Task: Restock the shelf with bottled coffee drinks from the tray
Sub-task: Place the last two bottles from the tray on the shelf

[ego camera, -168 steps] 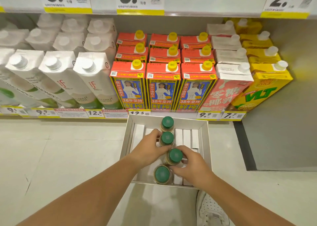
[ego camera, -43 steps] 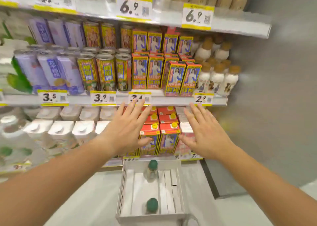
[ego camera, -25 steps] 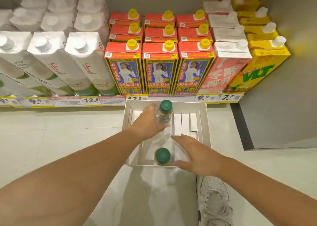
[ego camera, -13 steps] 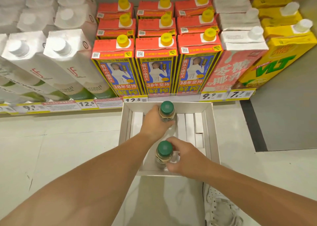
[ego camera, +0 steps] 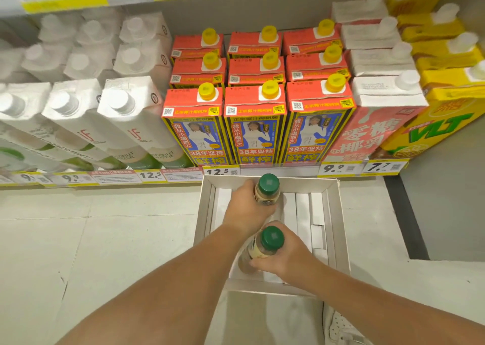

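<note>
Down in the tray [ego camera: 341, 229], both hands are wrapped around bottles. The left hand [ego camera: 246, 209] curls its fingers and thumb tight around the far bottle [ego camera: 267, 192], gripping the body just under the shoulder, at the tray's back edge near the shelf. The right hand [ego camera: 284, 255] closes around the near bottle [ego camera: 261, 247], which tilts slightly toward the left, its base low near the tray's front wall; whether that base touches the tray bottom cannot be told. Each bottle has a dark green screw cap, a pale label band at the neck and light brown drink showing through clear sides. The tray is a shallow white cardboard box standing on the pale floor [ego camera: 105, 239], its bottom lined with white folded dividers. Just beyond it, the bottom shelf carries red-topped cartons [ego camera: 256, 124] with yellow caps, white cartons [ego camera: 123, 119] to the left, and a pink carton [ego camera: 378, 119] and yellow cartons [ego camera: 446, 108] to the right. A white shoe [ego camera: 341, 329] shows at the lower edge.
</note>
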Available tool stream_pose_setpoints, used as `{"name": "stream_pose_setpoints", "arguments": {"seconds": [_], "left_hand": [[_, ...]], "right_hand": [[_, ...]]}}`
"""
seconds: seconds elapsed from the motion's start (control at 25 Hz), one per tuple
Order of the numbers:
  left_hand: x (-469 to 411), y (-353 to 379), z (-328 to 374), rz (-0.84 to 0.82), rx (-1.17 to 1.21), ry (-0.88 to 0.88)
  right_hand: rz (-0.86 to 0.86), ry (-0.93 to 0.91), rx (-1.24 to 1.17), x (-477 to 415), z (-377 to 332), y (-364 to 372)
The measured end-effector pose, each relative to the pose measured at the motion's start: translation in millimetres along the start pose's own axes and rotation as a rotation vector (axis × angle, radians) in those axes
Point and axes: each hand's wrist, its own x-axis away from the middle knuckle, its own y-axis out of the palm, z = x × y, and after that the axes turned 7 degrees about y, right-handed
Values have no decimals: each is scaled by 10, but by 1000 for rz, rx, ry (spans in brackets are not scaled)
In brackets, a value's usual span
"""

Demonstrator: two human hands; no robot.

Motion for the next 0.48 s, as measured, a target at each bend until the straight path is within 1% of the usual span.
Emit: {"name": "stream_pose_setpoints", "arguments": {"seconds": [0.12, 0.24, 0.36, 0.48], "left_hand": [[55, -221, 60, 7, -44, 67], [147, -434, 258, 40, -24, 121], [266, -677, 613, 72, 9, 280], [366, -945, 1076, 97, 2, 417]], "right_hand": [[77, -22, -7, 109, -138, -236], [176, -82, -32, 318, -347, -498], [308, -154, -66, 564, -670, -701], [419, -249, -37, 831, -1113, -860]]}}
